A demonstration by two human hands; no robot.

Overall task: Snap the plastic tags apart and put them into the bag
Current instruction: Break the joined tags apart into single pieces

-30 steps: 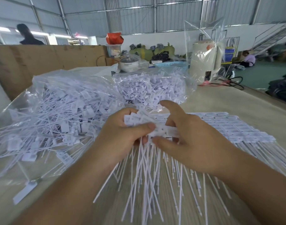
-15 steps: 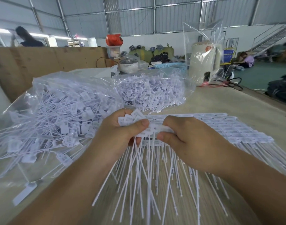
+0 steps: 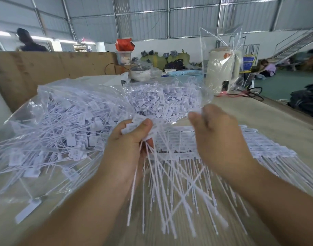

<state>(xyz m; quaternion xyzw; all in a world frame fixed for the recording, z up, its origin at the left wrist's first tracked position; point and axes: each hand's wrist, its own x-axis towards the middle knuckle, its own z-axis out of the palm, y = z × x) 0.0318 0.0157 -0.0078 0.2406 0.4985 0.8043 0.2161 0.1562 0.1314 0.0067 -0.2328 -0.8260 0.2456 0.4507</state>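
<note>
My left hand (image 3: 127, 144) grips a bunch of separated white plastic tags (image 3: 161, 176) by their flat heads, and their thin tails fan down toward me. My right hand (image 3: 217, 137), blurred by motion, is raised beside it and pinches the edge of the clear bag (image 3: 72, 112). The bag is full of loose tags and lies to the left and behind my hands. Rows of joined tags (image 3: 258, 146) lie flat on the table under and right of my right hand. One loose tag (image 3: 27, 210) lies at the near left.
The wooden table (image 3: 258, 112) runs to the right. At its far end stand a white appliance in clear film (image 3: 223, 68), a blue basket (image 3: 185, 73) and a pot (image 3: 140, 72). A cardboard wall (image 3: 45, 71) stands at the left. People are in the background.
My right hand has let go of the tag strip and risen to the bag's edge. My left hand has lifted its bunch of tags toward the bag.
</note>
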